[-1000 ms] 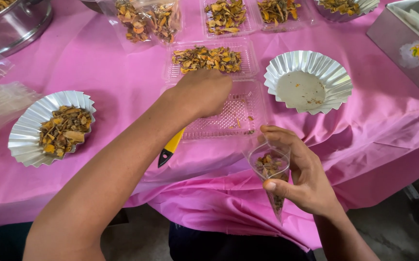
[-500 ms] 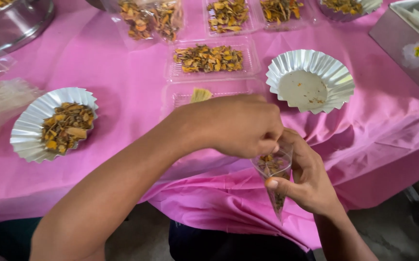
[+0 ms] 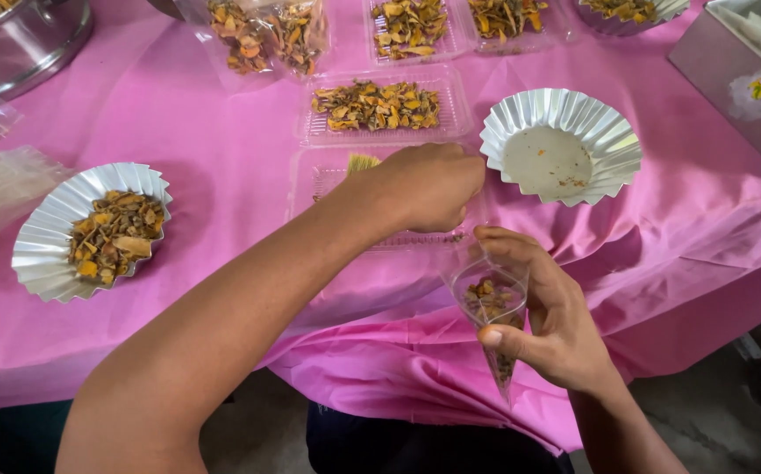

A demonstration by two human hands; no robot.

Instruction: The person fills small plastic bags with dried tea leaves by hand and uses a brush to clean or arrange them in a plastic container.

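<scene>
A person works at a bench covered with a pink cloth point(image 3: 178, 105), seen from above. The right hand point(image 3: 547, 316), at about five o'clock, is clamped around a clear plastic cone bag point(image 3: 491, 307), thumb pressing its side, mouth facing up; the bag is partly filled with dried yellow-brown plant pieces. It is held off the bench's near edge, over the hanging cloth. The left hand point(image 3: 428, 186), near the centre, is curled with fingers drawn together over a nearly empty clear plastic tray point(image 3: 328, 171); whether it pinches any pieces cannot be seen. A second clear tray point(image 3: 378, 105) heaped with the same dried pieces sits just beyond, at twelve o'clock. A fluted foil dish point(image 3: 560, 145) holding only crumbs lies at two o'clock, and another foil dish point(image 3: 91, 230) filled with pieces lies at nine o'clock. A metal box point(image 3: 731, 83) stands at the far right.

The bag's mouth is narrow and hangs beyond the bench, so pieces dropped off-centre would likely fall to the floor. A tighter squeeze could buckle the soft cone and spill its contents
</scene>
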